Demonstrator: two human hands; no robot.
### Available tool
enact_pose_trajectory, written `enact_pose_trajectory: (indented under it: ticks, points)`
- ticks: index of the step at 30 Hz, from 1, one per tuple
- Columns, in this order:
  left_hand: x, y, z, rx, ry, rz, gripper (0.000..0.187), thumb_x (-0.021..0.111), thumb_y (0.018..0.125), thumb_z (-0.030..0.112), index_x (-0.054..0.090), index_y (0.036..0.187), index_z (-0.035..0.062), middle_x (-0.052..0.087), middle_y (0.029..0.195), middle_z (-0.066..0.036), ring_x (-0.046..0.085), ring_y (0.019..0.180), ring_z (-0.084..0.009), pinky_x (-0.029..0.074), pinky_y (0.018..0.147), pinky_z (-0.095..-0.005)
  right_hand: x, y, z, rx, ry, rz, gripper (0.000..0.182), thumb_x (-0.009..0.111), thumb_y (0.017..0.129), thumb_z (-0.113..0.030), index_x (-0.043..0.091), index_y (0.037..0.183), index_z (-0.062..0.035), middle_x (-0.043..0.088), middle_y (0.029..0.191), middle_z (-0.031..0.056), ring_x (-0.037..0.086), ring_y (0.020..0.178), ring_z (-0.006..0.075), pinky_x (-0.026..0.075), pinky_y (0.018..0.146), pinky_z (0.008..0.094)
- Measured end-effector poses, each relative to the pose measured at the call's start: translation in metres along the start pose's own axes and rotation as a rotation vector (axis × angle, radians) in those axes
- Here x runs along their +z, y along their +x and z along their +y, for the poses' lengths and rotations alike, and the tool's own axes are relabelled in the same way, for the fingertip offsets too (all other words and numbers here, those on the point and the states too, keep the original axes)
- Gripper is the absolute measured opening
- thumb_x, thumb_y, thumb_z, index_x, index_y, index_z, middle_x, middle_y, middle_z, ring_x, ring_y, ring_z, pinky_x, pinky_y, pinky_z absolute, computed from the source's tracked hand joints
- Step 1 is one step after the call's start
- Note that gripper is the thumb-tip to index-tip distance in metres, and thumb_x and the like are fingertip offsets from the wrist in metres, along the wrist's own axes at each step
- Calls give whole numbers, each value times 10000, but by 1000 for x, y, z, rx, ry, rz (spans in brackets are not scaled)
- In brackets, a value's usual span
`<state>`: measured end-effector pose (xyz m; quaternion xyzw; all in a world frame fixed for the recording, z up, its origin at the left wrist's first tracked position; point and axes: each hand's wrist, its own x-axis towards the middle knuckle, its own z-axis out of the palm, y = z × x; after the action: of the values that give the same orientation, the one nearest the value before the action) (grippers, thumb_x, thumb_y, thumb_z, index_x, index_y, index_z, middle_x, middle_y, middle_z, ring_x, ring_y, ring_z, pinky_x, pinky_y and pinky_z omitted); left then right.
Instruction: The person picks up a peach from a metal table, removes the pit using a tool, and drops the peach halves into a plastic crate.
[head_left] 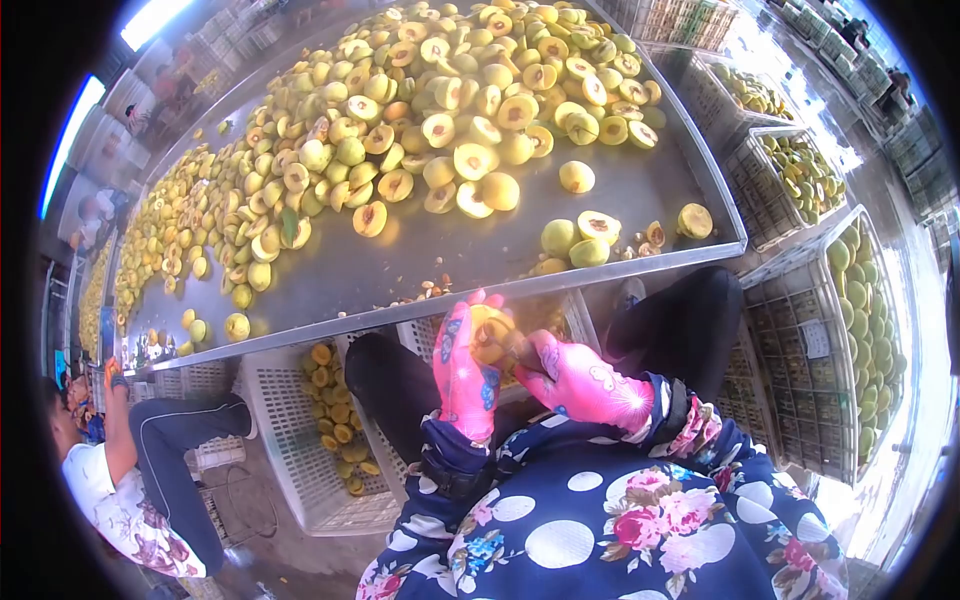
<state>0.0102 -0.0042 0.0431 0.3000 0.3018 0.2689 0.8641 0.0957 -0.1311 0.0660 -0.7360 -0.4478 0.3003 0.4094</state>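
Both of my hands wear pink patterned gloves and meet just below the front edge of a metal table [400, 264]. My left hand [466, 368] is closed around a yellow-green fruit half [490, 335], its fingertips pointing up toward the table. From the right, my right hand [578, 376] presses in close to the same fruit with its fingers curled; whatever is between them is hidden. A large heap of halved yellow fruit [350, 150] covers much of the table. Several loose fruit pieces [590, 240] lie near the table's front right.
A white crate [270, 440] with fruit halves stands at the left of my legs. Stacked crates [800, 360] of green fruit stand at the right. Beyond the white crate, a person [120, 470] sits at the far left. Small pits and scraps lie along the table's front edge.
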Motion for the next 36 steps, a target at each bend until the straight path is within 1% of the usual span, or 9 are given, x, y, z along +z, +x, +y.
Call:
enact_pose_trajectory:
  ticks: [12, 17, 19, 21, 23, 25, 27, 32, 36]
  points:
    - [-2, 4, -13, 18, -59, 33, 326, 451, 962, 270, 508, 1204, 59, 578, 1132, -132, 575, 990, -240, 501, 822, -354, 15, 2, 8, -59, -113, 85, 206, 542, 883, -172, 465, 959, 3, 558, 650, 210, 589, 584, 381, 444, 488, 433]
    - [2, 1, -17, 76, -4, 64, 324, 477, 947, 261, 519, 1192, 53, 578, 1130, -135, 579, 981, -239, 503, 811, -360, 23, 4, 31, -232, -445, -5, 228, 493, 910, -191, 475, 974, 26, 570, 681, 179, 586, 556, 329, 440, 470, 405]
    - [-1, 4, -20, 139, 73, 31, 321, 482, 944, 253, 528, 1184, 45, 583, 1118, -135, 583, 969, -236, 508, 798, -359, 24, 5, 36, -332, -684, -57, 211, 464, 919, -176, 479, 974, 27, 572, 702, 166, 585, 571, 308, 441, 472, 390]
    - [-5, 9, -24, 132, 103, 68, 318, 489, 940, 249, 543, 1169, 35, 597, 1094, -138, 593, 936, -227, 516, 769, -344, 24, 6, 41, -543, -1179, -114, 188, 436, 925, -152, 479, 974, 25, 572, 722, 156, 582, 595, 293, 443, 480, 378]
    - [-7, 12, -25, 113, 151, 103, 307, 502, 934, 239, 563, 1149, 29, 613, 1061, -138, 604, 891, -213, 522, 735, -324, 36, 7, 62, -286, -518, -138, 177, 425, 928, -139, 470, 988, 21, 571, 729, 148, 582, 617, 278, 447, 490, 369]
    - [-4, 10, -20, 89, 216, 135, 287, 518, 927, 223, 587, 1122, 25, 632, 1019, -135, 616, 834, -193, 526, 697, -297, 31, 9, 50, -104, -150, -145, 169, 419, 932, -134, 461, 999, 15, 570, 723, 143, 582, 621, 276, 449, 497, 366]
    - [-12, 17, -25, 126, 236, 127, 262, 548, 911, 207, 608, 1090, 25, 646, 981, -128, 619, 792, -174, 522, 677, -275, 25, 8, 33, -2, -73, -154, 164, 417, 935, -137, 453, 1006, 7, 569, 704, 143, 583, 606, 288, 449, 499, 369]
    - [-20, 23, -29, 132, 289, 205, 212, 602, 877, 176, 648, 1021, 28, 667, 901, -109, 620, 743, -152, 514, 654, -250, 50, 13, 70, -164, -268, -133, 211, 499, 889, -156, 442, 983, 23, 566, 666, 189, 593, 617, 360, 442, 505, 405]
    - [-15, 21, -25, 148, 260, 198, 198, 608, 871, 172, 657, 998, 28, 670, 884, -105, 623, 747, -157, 511, 652, -251, 57, 20, 78, -170, -16, -144, 285, 546, 853, -184, 438, 987, 44, 575, 686, 212, 611, 639, 360, 453, 509, 400]
